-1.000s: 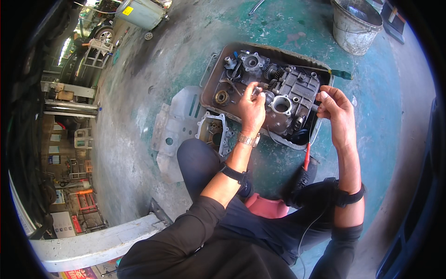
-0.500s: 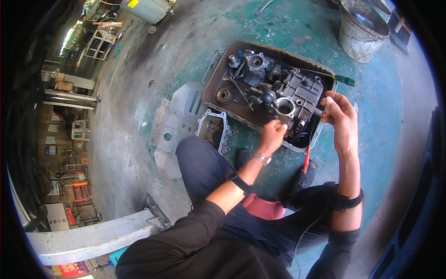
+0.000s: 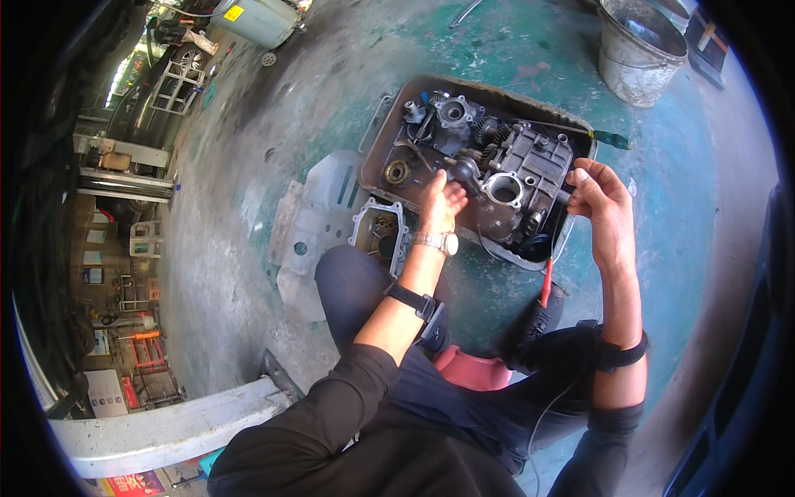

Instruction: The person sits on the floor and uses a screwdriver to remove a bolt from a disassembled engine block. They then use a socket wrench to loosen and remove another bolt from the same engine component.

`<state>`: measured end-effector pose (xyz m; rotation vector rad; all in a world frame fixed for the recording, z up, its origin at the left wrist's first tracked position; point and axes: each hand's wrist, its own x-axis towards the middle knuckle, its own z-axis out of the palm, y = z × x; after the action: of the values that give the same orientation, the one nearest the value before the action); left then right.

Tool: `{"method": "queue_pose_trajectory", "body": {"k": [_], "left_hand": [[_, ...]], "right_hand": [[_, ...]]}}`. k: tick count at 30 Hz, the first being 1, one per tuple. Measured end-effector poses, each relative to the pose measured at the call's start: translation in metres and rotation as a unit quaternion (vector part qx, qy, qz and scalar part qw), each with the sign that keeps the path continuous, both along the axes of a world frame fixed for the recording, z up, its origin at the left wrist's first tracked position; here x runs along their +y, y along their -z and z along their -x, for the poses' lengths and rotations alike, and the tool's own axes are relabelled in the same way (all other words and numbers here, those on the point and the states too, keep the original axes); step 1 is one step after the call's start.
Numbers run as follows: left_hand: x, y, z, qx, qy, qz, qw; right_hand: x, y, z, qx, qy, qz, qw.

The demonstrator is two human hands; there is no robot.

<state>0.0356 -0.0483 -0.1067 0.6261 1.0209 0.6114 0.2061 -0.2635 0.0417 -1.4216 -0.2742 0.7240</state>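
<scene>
Worn concrete floor point(image 3: 240, 190), streaked grey and green, fills the middle of the frame and bends toward a dark, curved rim. At the upper left lies a grey tank point(image 3: 258, 22); at the upper right stands a dirty white bucket point(image 3: 633, 74). Just right of upper centre, a brown metal tray point(image 3: 383, 137) holds greasy machine parts: a large grey casing point(image 3: 534, 157) with a round opening fills the tray's right half, toothed gears point(image 3: 492, 132) sit against its upper left side, and a brass-coloured ring point(image 3: 397, 173) lies near the tray's left end. A green-handled screwdriver point(image 3: 611, 139) rests across the upper right corner. Below the tray's left side, a hollow metal cover point(image 3: 403, 225) lies beside a flat grey plate point(image 3: 319, 219). Seated at the bottom of the frame, a person in dark clothes reaches both forearms upward, hands well apart. The left forearm slants up and rightward, a metal watch point(image 3: 448, 243) at the wrist; the left hand point(image 3: 441, 205) is over the tray's lower rim, palm turned rightward, fingers loosely spread. The right forearm rises almost upright; the right hand point(image 3: 603, 192) is bent leftward at the tray's right end, thumb and fingertips drawn together beside the casing's short shaft point(image 3: 565, 197). Whether they pinch anything cannot be told.
</scene>
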Motion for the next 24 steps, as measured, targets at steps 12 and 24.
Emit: {"method": "queue_pose_trajectory", "body": {"k": [12, 24], "left_hand": [[0.000, -0.002, 0.000, 0.108, 0.016, -0.139, 0.984], [-0.022, 0.003, -0.004, 0.288, 0.126, -0.388, 0.866]], "right_hand": [[-0.002, 0.000, -0.002, -0.004, -0.002, 0.001, 1.000], [0.000, 0.000, -0.001, -0.002, -0.009, 0.005, 1.000]]}}
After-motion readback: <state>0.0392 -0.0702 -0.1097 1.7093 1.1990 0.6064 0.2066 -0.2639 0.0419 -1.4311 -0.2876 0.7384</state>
